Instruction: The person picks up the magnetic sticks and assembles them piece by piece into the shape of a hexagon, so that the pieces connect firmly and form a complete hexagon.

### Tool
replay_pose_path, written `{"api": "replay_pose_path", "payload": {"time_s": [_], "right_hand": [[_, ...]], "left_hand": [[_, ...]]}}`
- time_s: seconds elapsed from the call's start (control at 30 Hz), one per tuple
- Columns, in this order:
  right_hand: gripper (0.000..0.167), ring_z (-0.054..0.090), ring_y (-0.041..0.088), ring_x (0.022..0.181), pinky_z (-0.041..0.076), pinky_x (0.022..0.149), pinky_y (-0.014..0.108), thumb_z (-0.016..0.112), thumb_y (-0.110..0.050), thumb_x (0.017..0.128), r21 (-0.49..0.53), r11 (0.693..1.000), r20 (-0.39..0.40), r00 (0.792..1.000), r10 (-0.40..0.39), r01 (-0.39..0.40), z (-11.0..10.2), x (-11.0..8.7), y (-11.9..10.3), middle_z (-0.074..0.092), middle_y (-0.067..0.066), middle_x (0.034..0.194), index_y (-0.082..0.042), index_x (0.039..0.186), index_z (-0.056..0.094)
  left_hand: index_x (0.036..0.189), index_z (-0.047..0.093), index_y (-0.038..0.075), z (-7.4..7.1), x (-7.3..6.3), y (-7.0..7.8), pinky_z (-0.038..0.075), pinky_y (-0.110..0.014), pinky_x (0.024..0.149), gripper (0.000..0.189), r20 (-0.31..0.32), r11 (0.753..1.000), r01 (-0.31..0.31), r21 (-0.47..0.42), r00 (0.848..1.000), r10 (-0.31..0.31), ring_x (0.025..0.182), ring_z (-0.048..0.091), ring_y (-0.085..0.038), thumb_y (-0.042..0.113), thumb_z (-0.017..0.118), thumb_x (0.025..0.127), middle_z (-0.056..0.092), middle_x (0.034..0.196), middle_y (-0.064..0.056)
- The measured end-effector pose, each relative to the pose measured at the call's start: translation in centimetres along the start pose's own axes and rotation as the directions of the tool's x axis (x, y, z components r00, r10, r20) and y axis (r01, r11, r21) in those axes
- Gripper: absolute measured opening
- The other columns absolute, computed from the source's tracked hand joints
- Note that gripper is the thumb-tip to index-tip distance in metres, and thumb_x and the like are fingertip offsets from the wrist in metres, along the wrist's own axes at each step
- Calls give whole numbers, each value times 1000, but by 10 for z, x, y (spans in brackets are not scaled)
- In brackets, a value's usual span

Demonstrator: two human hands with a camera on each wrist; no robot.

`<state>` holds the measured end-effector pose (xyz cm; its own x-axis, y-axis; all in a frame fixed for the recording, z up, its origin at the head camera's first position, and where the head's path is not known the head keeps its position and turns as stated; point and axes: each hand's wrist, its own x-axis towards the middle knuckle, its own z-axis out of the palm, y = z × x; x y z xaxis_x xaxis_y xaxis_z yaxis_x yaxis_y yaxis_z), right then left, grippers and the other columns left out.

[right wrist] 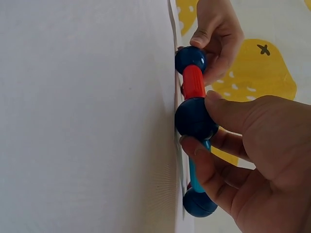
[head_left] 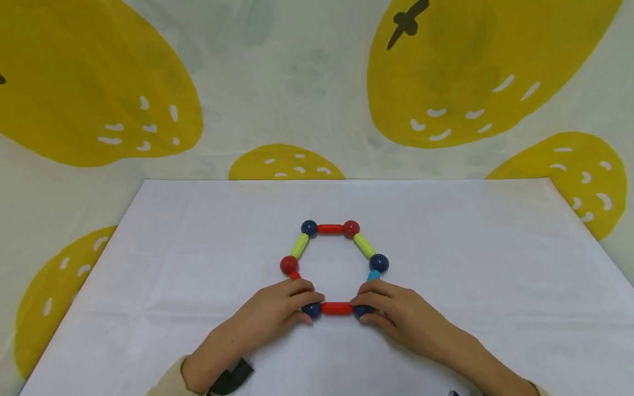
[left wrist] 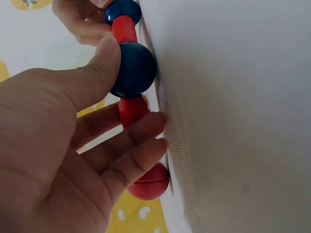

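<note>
A closed six-sided ring of balls and rods lies flat on the white table. My left hand [head_left: 269, 312] holds the dark blue ball [left wrist: 135, 70] at the ring's near left corner, its thumb on the near side. At the near right corner, my right hand [head_left: 411, 319] pinches another dark blue ball [right wrist: 195, 118] between thumb and fingers. A red rod [head_left: 337, 308] joins these two balls. Partly under the left fingers, a second red rod [left wrist: 132, 110] leads to a red ball [head_left: 289, 264]. A light blue rod [right wrist: 195, 170], partly covered by the right fingers, leads to a dark blue ball [head_left: 378, 263].
The ring's far side has two yellow-green rods [head_left: 364, 245], a red rod [head_left: 330, 228], a dark blue ball [head_left: 309, 228] and a red ball [head_left: 351, 229]. Behind the white tabletop [head_left: 198, 231] hangs a cloth [head_left: 307, 82] with yellow fruit shapes. A dark strap [head_left: 233, 378] shows by the left wrist.
</note>
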<state>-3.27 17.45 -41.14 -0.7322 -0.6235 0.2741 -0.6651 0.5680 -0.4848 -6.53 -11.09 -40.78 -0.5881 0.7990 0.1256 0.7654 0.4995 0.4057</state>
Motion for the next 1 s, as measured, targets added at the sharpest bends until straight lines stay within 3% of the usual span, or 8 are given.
{"api": "replay_pose_path", "payload": {"time_s": [0.23, 0.63, 1.0], "right_hand": [[27, 57, 4, 92, 50, 78, 21, 74, -17, 85, 26, 1000, -1, 1000, -8, 8, 0, 0, 2, 56, -14, 109, -20, 111, 67], [29, 57, 5, 94, 51, 79, 23, 74, -14, 84, 40, 999, -8, 1000, -26, 26, -3, 1, 3, 56, -12, 110, -19, 112, 66], [27, 58, 4, 93, 51, 78, 23, 74, -17, 85, 22, 1000, 17, 1000, 9, -9, -4, 2, 3, 56, -14, 110, -21, 111, 67]], "left_hand": [[121, 64, 14, 3, -3, 2, 46, -24, 91, 34, -25, 999, -23, -38, 999, 22, 103, 56, -12, 22, 69, 89, 59, 115, 2], [123, 64, 16, 0, -4, 4, 45, -23, 92, 32, 3, 997, -11, -73, 1000, 11, 106, 55, -12, 22, 66, 91, 58, 118, 2], [124, 63, 17, 0, -5, 1, 44, -21, 92, 34, -8, 993, -18, -120, 1000, 17, 109, 54, -11, 22, 67, 90, 57, 121, 2]]}}
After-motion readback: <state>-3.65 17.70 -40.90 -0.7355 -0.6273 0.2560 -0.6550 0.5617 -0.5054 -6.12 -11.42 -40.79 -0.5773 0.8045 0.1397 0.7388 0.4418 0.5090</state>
